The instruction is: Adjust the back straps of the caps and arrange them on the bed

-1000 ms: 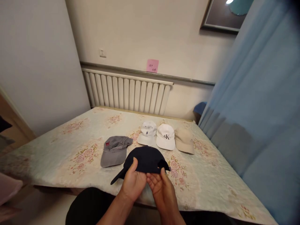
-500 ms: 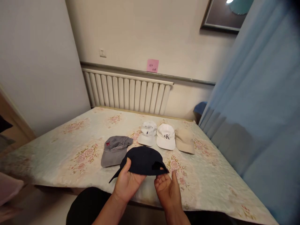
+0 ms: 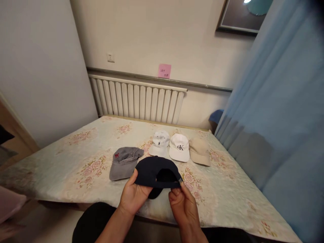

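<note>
I hold a dark navy cap (image 3: 154,170) just above the near edge of the bed, its back opening and strap turned toward me. My left hand (image 3: 133,195) grips its left side, thumb on top. My right hand (image 3: 183,206) pinches the strap end at the right side of the cap. Behind it a grey cap (image 3: 124,162) with a red mark lies on the floral bedspread (image 3: 76,162). Further back stand a white cap (image 3: 159,143), a white cap with black letters (image 3: 179,147) and a beige cap (image 3: 199,151) in a row.
A white radiator (image 3: 136,98) runs along the far wall under a pink note (image 3: 164,71). A blue curtain (image 3: 278,118) hangs along the right side of the bed. My dark-clad knee (image 3: 96,222) is below the bed edge.
The navy cap has been turned in my hands, so its back opening now faces me and its brim points away and down. My right hand moved from under the cap to its strap.
</note>
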Demonstrator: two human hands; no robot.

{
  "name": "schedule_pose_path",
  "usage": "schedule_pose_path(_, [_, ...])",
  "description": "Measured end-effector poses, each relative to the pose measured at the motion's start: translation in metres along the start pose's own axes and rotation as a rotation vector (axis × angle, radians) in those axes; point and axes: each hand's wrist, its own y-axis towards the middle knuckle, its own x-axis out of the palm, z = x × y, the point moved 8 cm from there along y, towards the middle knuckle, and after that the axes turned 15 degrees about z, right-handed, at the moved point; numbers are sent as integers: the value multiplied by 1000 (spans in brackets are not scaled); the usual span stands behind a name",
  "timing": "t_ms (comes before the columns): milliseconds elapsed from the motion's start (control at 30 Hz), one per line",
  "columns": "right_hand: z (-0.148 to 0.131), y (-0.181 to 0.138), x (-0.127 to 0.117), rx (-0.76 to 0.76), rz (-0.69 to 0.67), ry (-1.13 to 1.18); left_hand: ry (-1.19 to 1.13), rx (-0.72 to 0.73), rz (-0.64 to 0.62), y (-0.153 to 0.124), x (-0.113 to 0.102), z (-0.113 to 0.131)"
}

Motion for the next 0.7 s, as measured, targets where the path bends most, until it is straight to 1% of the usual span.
schedule_pose_path(133, [-6,-4,6,-110,-23,-53,-4,42,124,3,-16,0])
schedule_pose_path(200, [-7,-5,7,-178,-37,-100,7,46,155,3,-18,-4])
schedule_pose_path(333, [-12,-8,8,-356,-48,-261,14,49,117,-1,-13,-12])
schedule_pose_path(467, [-17,-7,5,-508,1,-413,52,53,90,-3,-9,-18])
schedule_pose_path(567, [-20,-4,-1,-604,48,-503,94,7,111,-5,-5,-27])
schedule_pose_path(700, [-22,-1,-6,-705,62,-618,158,-41,143,-8,0,-42])
